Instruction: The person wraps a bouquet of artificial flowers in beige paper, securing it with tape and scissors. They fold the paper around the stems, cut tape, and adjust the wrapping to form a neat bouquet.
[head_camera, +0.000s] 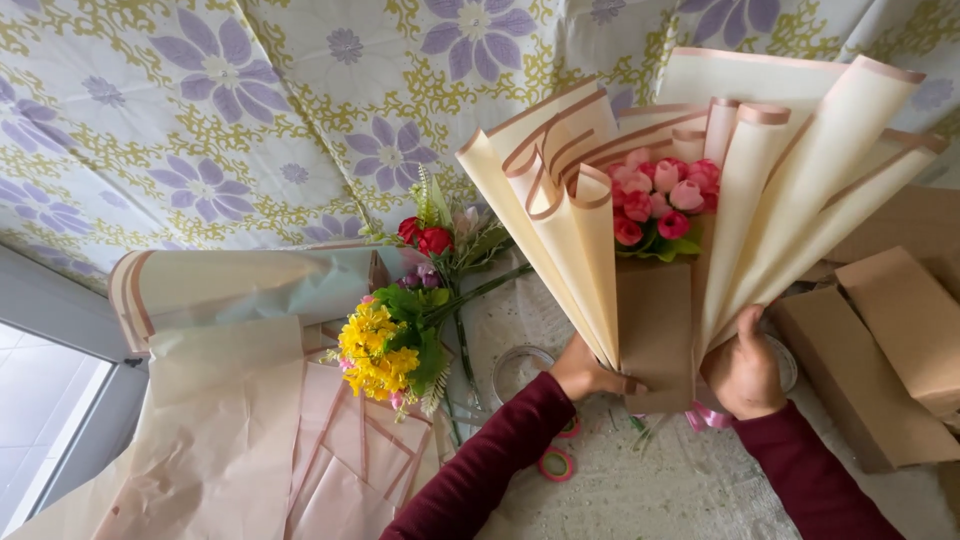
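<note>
Both your hands clamp the bouquet at its narrow base: your left hand (580, 372) closes around the lower left edge where the cream pleats gather, and your right hand (745, 372) grips the lower right side, thumb up along the wrap. The bouquet (660, 215) stands upright between them and fans out above your grip, so the pink blooms (665, 195) sit well above your fingers, ringed by folds of cream paper with tan edging, with a brown sheet (655, 330) across the front. A pink ribbon (708, 417) peeks out just under your right hand. Near your left wrist, rolls of tape (556, 463) lie on the table (640, 490), and a clear round container (520, 368) sits just beyond them. To your left, loose wrapping sheets (250, 430) spread flat, with one partly rolled behind them. On them rest yellow flowers (375, 350), and farther back red roses (427, 237) with green stems running toward the bouquet. To your right, brown boxes (880, 340) are stacked beside the wrap. Farthest off, a cloth with purple flowers (250, 120) fills the background.
</note>
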